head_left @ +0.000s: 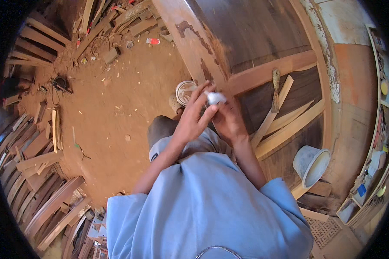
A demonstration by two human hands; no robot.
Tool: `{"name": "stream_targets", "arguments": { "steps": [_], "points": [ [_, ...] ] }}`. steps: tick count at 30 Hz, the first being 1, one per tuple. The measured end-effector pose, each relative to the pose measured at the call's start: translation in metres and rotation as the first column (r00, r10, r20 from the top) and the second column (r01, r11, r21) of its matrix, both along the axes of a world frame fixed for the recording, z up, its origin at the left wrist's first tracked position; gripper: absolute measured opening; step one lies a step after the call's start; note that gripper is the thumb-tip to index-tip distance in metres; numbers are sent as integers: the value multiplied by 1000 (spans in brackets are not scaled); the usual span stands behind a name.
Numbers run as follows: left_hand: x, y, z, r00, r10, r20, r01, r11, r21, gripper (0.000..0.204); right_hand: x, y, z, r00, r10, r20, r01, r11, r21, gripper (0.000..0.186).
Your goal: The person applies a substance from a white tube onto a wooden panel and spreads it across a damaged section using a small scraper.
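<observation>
My left hand (193, 116) and my right hand (230, 121) meet over a wooden panelled piece. Both have curled fingers around a small white object (216, 98), blurred and too unclear to name. Behind my left fingers sits a round tub (184, 90) with pale contents, beside the wide, patchily stained wooden rail (179, 21). To the right, a wooden-handled tool, perhaps a brush or scraper (275, 88), lies with loose pale wood strips (289, 129) on the dark panel (263, 30).
A pale bucket (311, 166) stands at my right. Wood offcuts lie along the left (39, 142) and at the top (116, 21) on the sandy floor (112, 108). A long shelf-like frame with small items (361, 190) runs along the far right.
</observation>
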State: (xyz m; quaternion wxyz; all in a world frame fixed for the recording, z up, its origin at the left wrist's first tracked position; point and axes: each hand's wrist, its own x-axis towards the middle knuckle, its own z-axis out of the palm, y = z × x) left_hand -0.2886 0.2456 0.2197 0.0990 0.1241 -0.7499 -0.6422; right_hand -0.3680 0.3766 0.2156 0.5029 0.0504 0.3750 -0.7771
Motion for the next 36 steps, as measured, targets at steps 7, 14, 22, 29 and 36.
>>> {"name": "stream_targets", "arguments": {
  "steps": [7, 14, 22, 29, 36],
  "points": [
    [36, -45, -33, 963, -4, 270, 6, 1000, -5, 46, -98, 42, -64, 851, -389, -352, 439, 895, 73, 21],
    [151, -94, -134, 753, 449, 482, -385, 894, -230, 40, -128, 8, -67, 701, 7, -713, 347, 870, 350, 23],
    [282, -56, -253, 465, 473, 748, -588, 797, -138, 50, -150, -23, -94, 515, 106, -851, 432, 825, 365, 27],
    [309, -35, -282, 467, 479, 743, -577, 802, -155, 53, -149, -32, -92, 504, 169, -847, 431, 801, 416, 28],
    [261, -49, -246, 459, 509, 728, -660, 744, -104, 51, -153, -31, -94, 479, 263, -838, 444, 750, 490, 32]
  ]
}}
